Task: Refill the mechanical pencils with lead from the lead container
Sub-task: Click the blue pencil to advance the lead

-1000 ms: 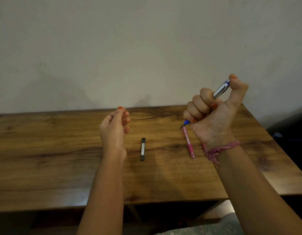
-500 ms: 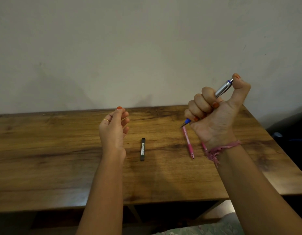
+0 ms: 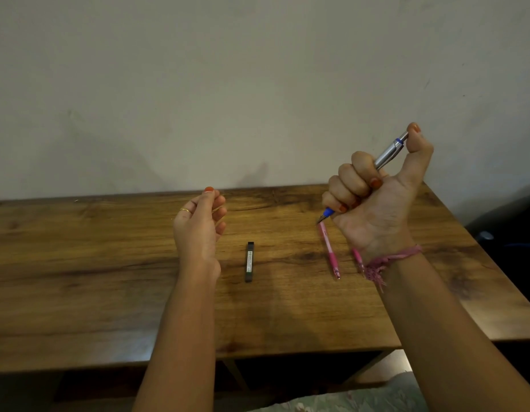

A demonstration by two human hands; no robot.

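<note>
Partly, right hand (image 3: pixel 373 200) hides second pink pencil (image 3: pixel 357 259)

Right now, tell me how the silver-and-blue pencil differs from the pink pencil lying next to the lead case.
The silver-and-blue pencil is held in the air, gripped in the right hand; the pink pencil lies flat on the table, untouched. The silver-and-blue pencil slants, its tip down and to the left, with the thumb on its top; the pink pencil's tip points toward the table's near edge. Both are slim mechanical pencils.
</note>
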